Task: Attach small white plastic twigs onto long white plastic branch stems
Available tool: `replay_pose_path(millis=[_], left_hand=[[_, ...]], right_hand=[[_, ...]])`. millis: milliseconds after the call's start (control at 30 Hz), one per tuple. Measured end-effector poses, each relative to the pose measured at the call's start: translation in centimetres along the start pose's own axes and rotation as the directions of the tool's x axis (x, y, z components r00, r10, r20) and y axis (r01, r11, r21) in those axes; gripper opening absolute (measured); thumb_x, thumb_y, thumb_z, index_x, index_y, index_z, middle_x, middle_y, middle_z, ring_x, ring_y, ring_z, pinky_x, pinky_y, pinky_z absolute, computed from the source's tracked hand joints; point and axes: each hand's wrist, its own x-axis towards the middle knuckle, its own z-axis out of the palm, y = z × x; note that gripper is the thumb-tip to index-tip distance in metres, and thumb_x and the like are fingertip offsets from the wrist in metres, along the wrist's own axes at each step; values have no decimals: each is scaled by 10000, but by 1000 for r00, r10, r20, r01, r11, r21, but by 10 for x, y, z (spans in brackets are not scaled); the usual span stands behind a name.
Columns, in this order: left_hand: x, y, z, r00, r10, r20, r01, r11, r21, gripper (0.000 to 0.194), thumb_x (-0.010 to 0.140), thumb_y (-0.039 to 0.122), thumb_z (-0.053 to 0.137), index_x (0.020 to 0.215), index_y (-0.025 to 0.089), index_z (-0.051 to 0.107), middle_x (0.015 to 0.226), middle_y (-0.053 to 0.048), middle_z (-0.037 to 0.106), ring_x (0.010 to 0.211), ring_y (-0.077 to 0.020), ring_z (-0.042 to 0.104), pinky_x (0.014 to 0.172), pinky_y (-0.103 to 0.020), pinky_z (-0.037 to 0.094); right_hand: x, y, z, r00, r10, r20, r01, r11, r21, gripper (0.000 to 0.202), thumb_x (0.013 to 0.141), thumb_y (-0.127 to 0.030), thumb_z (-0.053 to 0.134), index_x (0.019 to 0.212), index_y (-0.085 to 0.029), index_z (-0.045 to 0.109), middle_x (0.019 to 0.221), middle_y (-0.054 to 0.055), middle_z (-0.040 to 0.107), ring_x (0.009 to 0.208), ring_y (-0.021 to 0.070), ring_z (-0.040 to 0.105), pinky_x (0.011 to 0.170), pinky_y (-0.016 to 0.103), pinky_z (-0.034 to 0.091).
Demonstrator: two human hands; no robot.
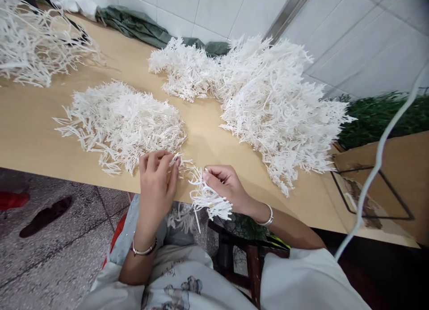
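My right hand is closed around a bunch of white branching plastic sprigs, pinched between thumb and fingers just past the table's front edge. The stem ends of the bunch hang toward my lap. To its left, my left hand pinches a small white sprig between thumb and fingertips; part of it is hidden by the fingers. That hand sits at the near edge of a loose pile of white sprigs. A larger heap of fuller white branched sprigs lies beyond my right hand.
The tan table runs along a tiled wall. More white stems lie at the far left, and dark green cloth at the back. At right stand a cardboard box, green plastic foliage and a hanging white cable.
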Motion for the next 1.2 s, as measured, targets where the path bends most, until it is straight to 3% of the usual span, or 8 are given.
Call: replay_pose_path(millis=[167,433,567,667,867,1000,1100,1200], left_hand=[[0,1,0,1000,10,29,-9,1000,-23,382,897,319,528,1253,181,530,1225,-126,572,1106,-273,439,971,-429,356],[-2,4,3,969,-117,-217,79,981,-177,181,880,220,566,1035,230,661,1073,-69,672,967,-216,537,862,-361,408],[-4,7,-7,994,-36,106,89,833,-546,212,920,322,492,800,180,594,744,-33,609,704,-150,514,660,-286,381],[-6,6,-12,939,40,342,188,771,-608,283,886,346,547,667,171,508,613,13,491,599,-116,425,568,-257,313],[-4,-1,-16,856,141,497,323,603,-729,359,911,296,497,584,163,430,562,29,378,546,-93,329,515,-242,266],[-7,2,-13,909,114,401,280,546,-790,414,920,280,471,529,166,395,518,22,364,505,-96,331,501,-260,269],[-14,14,-4,986,-12,167,137,635,-760,364,917,224,474,558,169,450,536,11,433,501,-99,384,507,-264,295],[-21,28,3,998,-32,-56,-15,729,-684,244,908,159,469,683,170,563,656,-29,583,595,-120,515,572,-262,379]], right_hand=[[1,3,1,999,52,-6,-52,998,20,420,831,-408,609,564,-173,386,515,-70,323,459,48,276,441,202,211],[2,3,2,999,33,14,-33,999,14,428,833,-406,608,558,-173,377,516,-72,309,470,48,245,445,201,204],[1,4,1,998,16,54,-15,1000,-20,415,844,-393,599,570,-170,382,529,-71,298,474,46,251,445,200,201],[1,4,0,992,-7,124,12,999,-44,396,851,-370,604,580,-164,402,532,-73,290,478,46,249,442,198,196],[0,-1,2,970,12,243,12,995,-97,384,895,-429,530,637,-154,458,564,-55,352,517,57,302,458,197,220],[1,-3,2,936,7,352,7,999,-39,411,902,-450,506,621,-164,417,557,-63,330,495,52,275,455,202,221],[1,-2,1,964,-26,265,30,999,-12,429,894,-463,504,600,-173,390,557,-60,320,483,53,264,445,208,214],[-2,-1,1,979,-94,180,104,993,-49,428,905,-438,478,579,-176,389,528,-57,323,466,57,266,441,215,218]])
